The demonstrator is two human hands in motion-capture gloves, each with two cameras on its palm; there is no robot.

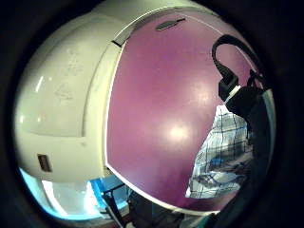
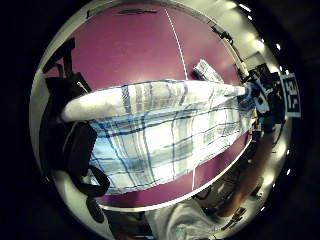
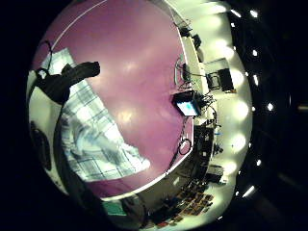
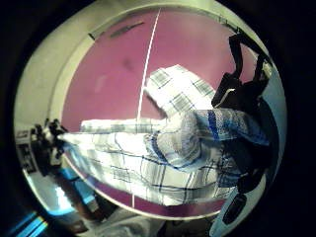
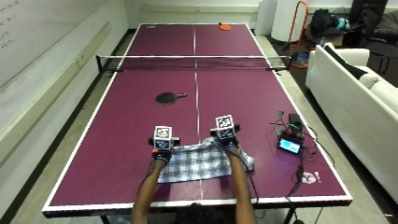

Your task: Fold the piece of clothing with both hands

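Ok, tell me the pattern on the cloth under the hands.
The cloth is a white and dark-lined check; clearest in the outside view.

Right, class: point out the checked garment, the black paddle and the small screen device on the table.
checked garment (image 5: pixel 198 164): outside view, middle of the cloth between the forearms.
black paddle (image 5: pixel 167 98): outside view, centre of its round blade.
small screen device (image 5: pixel 290 146): outside view, its lit screen.

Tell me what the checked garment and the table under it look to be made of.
Checked garment: thin woven cloth, likely cotton, matte; it drapes and creases where the left hand and right hand grip its edge. Table: a hard, smooth, purple-painted board, probably wood composite; soft light reflections in the palm views suggest a satin finish.
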